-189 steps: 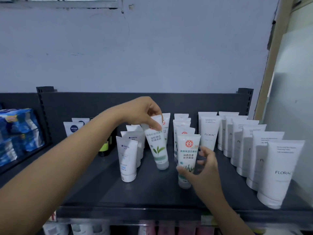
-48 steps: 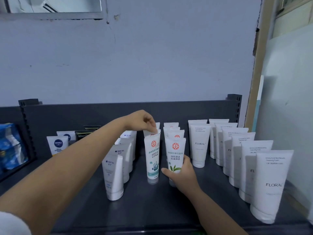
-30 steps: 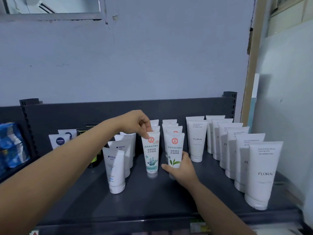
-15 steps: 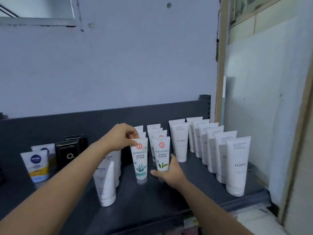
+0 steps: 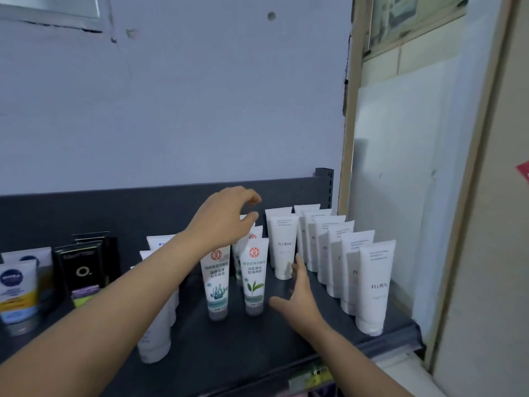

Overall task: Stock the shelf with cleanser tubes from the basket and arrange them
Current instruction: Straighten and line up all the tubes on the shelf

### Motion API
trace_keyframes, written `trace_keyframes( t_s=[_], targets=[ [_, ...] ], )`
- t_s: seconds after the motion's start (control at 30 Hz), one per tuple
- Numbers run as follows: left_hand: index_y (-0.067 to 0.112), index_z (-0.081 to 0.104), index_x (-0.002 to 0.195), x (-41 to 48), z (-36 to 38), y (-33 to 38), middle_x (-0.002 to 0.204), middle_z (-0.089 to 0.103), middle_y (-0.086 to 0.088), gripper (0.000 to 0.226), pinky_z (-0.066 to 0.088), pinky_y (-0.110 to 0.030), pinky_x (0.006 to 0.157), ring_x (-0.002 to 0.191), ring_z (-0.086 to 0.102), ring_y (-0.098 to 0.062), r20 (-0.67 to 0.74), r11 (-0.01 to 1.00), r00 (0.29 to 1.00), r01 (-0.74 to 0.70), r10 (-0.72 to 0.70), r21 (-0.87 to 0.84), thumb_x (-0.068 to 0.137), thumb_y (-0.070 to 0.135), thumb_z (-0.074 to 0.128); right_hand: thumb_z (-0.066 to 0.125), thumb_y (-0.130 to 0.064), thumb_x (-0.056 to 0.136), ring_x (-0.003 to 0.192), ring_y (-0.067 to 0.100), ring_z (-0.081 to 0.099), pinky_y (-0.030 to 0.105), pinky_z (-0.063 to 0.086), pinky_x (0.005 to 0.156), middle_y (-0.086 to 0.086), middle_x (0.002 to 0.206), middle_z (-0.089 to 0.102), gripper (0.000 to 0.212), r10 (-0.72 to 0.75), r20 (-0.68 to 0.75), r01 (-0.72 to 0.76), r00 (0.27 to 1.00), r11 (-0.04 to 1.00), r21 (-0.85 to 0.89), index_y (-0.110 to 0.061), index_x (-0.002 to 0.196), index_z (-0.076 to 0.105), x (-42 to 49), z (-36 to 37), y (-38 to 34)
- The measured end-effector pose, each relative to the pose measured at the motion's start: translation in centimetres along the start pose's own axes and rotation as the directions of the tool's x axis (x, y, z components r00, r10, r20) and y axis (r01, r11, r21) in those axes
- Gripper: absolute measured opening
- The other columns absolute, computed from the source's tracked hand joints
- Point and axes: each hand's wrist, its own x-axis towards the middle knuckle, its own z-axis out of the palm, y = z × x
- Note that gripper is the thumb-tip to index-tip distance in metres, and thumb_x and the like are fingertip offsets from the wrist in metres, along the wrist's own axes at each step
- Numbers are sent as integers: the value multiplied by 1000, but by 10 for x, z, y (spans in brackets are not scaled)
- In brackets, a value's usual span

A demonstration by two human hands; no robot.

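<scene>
Now, our left hand [image 5: 226, 219]: loosely curled, holding nothing, above and left of the leaf tube [image 5: 254, 277].
Our right hand [image 5: 297, 296]: fingers spread, just right of the leaf tube.
Seaweed tube [image 5: 216, 282]: upright on the shelf [image 5: 257, 348], just left of the leaf tube.

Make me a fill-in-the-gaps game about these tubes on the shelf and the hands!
1. The leaf tube stands just to the ____ of the seaweed tube.
2. The big white tubes on the right side say ____ on them.
3. The right hand has straight fingers and holds ____.
Missing words: right; FLORAL; nothing.
</scene>
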Motion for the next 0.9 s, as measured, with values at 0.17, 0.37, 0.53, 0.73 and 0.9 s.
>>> trace_keyframes(
  t_s=[0.17, 0.37, 0.53, 0.73, 0.9],
  targets=[
    [20, 57, 126, 49, 28, 11, 127, 60, 4, 33, 44, -34, 99, 116, 55, -16, 163, 993, 985, 43, -60, 109, 95, 30, 56, 62, 0, 75, 145, 21, 18, 37, 25, 116, 2, 158, 15, 101, 58, -138, -58, 989, 998, 4, -20, 154, 2, 15, -4, 12],
    [23, 47, 130, 85, 90, 9, 123, 59, 3, 48, 30, -39, 107, 115, 51, -23, 354, 946, 898, 167, -262, 277, 90, 44, 60, 65, -3, 75, 143, 22, 20, 33, 26, 116, 7, 156, 16, 101, 94, -28, -95, 995, 994, -60, -14, 153, 1, 27, 1, 27],
    [18, 50, 125, 99, 115, 18, 122, 52, -3, 44, 27, -41, 105, 112, 52, -23, 254, 889, 932, 124, -257, 441, 91, 47, 55, 64, -15, 82, 145, 22, 13, 25, 16, 117, 7, 156, 10, 100, 24, 77, -7, 997, 978, -207, -11, 152, -7, 20, 5, 32],
    [16, 49, 101, 103, 117, 21, 103, 61, -2, 22, 29, -32, 89, 97, 53, -23, 227, 910, 929, 199, -293, 364, 94, 35, 56, 60, -24, 87, 146, 23, 5, 29, 11, 120, 6, 158, 2, 95, -28, 122, 65, 992, 948, -312, -7, 151, -9, 19, 4, 32],
    [13, 54, 114, 101, 121, 26, 109, 63, -4, 29, 30, -28, 74, 101, 56, -24, 148, 884, 940, 226, -309, 410, 92, 31, 61, 60, -31, 87, 146, 25, 3, 31, 8, 121, 8, 159, -2, 98, -34, 168, 93, 985, 931, -353, -5, 151, -10, 19, 4, 31]
  ],
)
